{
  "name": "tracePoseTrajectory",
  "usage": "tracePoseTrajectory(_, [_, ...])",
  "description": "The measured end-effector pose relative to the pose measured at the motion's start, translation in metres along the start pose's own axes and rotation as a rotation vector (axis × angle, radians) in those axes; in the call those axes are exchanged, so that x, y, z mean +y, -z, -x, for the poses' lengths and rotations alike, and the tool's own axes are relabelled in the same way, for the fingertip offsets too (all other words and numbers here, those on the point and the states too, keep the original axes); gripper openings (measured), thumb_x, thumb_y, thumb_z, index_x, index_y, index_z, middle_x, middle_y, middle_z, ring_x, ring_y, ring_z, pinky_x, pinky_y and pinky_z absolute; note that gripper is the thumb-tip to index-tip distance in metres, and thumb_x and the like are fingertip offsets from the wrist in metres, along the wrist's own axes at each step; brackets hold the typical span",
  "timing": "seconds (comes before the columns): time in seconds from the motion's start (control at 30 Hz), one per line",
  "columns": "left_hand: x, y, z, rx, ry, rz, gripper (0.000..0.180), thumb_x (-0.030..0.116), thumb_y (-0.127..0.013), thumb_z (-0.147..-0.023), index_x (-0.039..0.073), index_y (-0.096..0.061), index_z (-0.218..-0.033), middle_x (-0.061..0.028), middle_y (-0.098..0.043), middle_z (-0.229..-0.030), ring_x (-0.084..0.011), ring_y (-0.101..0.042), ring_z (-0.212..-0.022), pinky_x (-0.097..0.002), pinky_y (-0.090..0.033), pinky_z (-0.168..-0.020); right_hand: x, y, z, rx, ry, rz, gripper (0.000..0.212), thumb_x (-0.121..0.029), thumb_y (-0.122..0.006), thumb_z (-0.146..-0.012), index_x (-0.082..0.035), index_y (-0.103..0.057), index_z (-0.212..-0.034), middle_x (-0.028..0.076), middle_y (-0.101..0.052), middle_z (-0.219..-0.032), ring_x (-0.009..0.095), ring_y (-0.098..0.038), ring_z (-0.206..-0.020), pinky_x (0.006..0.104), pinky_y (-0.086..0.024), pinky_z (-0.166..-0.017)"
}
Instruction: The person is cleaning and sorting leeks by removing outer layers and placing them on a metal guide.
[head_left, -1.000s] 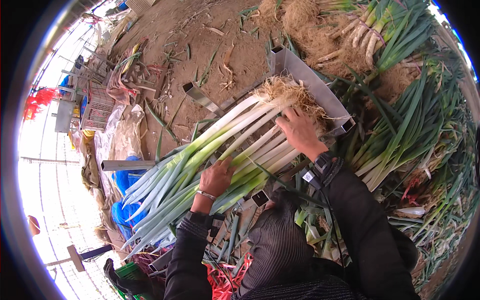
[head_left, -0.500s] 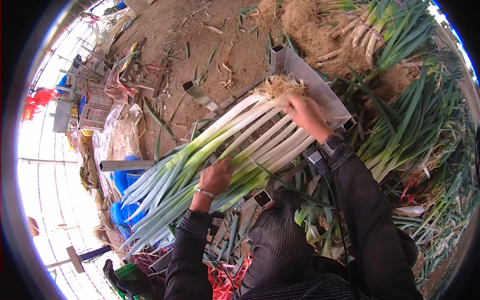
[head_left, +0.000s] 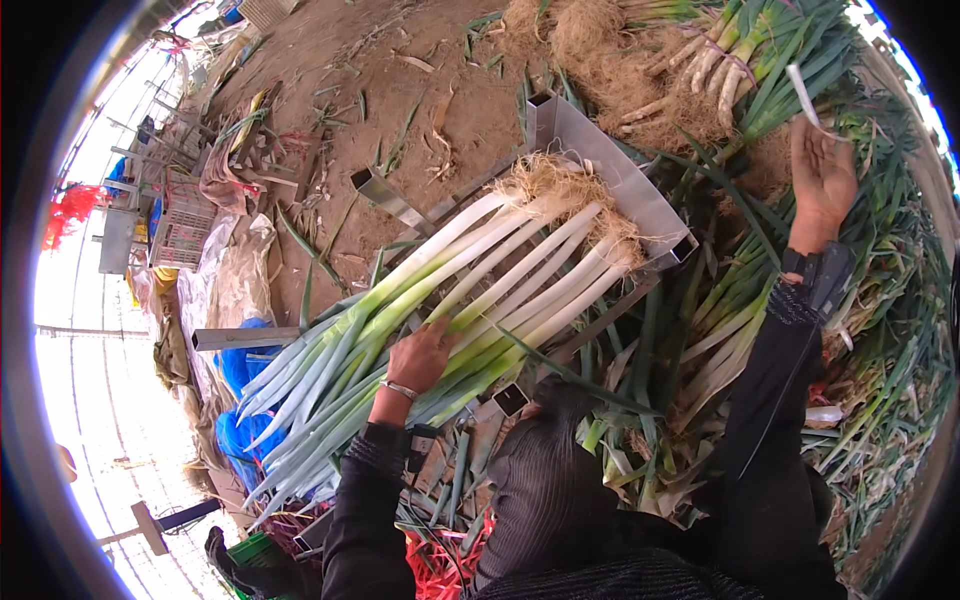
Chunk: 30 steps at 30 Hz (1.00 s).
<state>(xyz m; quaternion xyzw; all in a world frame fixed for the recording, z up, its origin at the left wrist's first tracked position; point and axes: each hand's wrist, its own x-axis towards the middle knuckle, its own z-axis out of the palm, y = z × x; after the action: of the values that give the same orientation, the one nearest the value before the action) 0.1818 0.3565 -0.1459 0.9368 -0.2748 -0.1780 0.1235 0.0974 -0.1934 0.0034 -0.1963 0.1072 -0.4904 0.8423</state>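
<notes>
A bundle of leeks lies slantwise across a metal rack, shaggy roots toward the upper right and green leaves toward the lower left. My left hand grips the leeks where white turns to green, its fingertips partly hidden among the stalks. Away from the bundle, my right hand is raised over the leek pile at the right, palm showing and fingers apart. Just beyond those fingers is a thin white strip of leek peel, which looks loose in the air.
The metal rack's upright plate stands at the root end, with square tubes jutting out. More leeks are heaped at the upper right. Blue plastic lies under the leaf tips, red strapping near my knee.
My right hand has left the root ends and swung right over the pile, where the white strip now shows. My left hand stays on the leeks.
</notes>
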Motion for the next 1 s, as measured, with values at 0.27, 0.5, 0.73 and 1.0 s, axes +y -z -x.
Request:
tracePoseTrajectory(0.27, [-0.002,0.002,-0.002,-0.013,0.009,-0.004,0.043,0.043,-0.053,-0.096,0.011,-0.058,-0.124,-0.0209,-0.068,-0.103,-0.0402,-0.065,-0.092,-0.0493,-0.052,-0.078,0.100,0.020,0.134,-0.891,0.564,1.588,0.011,-0.012,-0.064,-0.086,-0.008,-0.067,-0.096,0.010,-0.068,-0.092,0.030,-0.066,-0.080,0.0381,-0.053,-0.074])
tracePoseTrajectory(0.5, [-0.001,0.005,0.001,0.018,0.013,-0.019,0.040,0.040,-0.055,-0.094,0.012,-0.057,-0.123,-0.0198,-0.068,-0.101,-0.0397,-0.066,-0.090,-0.0496,-0.052,-0.075,0.222,0.079,0.210,-1.459,0.257,1.686,0.016,-0.028,-0.067,-0.083,-0.013,-0.069,-0.088,0.004,-0.066,-0.090,0.023,-0.062,-0.093,0.0407,-0.041,-0.093])
tracePoseTrajectory(0.73, [-0.004,0.003,0.001,0.186,-0.149,-0.040,0.031,0.029,-0.061,-0.090,0.012,-0.061,-0.116,-0.0121,-0.056,-0.096,-0.0357,-0.060,-0.089,-0.0482,-0.051,-0.072,0.213,0.108,0.199,-1.354,0.414,1.902,0.026,-0.036,-0.066,-0.081,-0.010,-0.070,-0.087,0.006,-0.064,-0.096,0.024,-0.053,-0.105,0.0450,-0.032,-0.102])
tracePoseTrajectory(1.0, [0.007,-0.017,0.006,0.269,-0.073,-0.264,0.031,0.029,-0.066,-0.086,0.014,-0.064,-0.112,-0.0084,-0.056,-0.098,-0.0300,-0.057,-0.095,-0.0472,-0.048,-0.075,0.207,0.108,0.205,-1.217,0.380,1.843,0.031,-0.031,-0.069,-0.080,-0.011,-0.056,-0.100,0.009,-0.060,-0.100,0.028,-0.052,-0.108,0.0475,-0.031,-0.107])
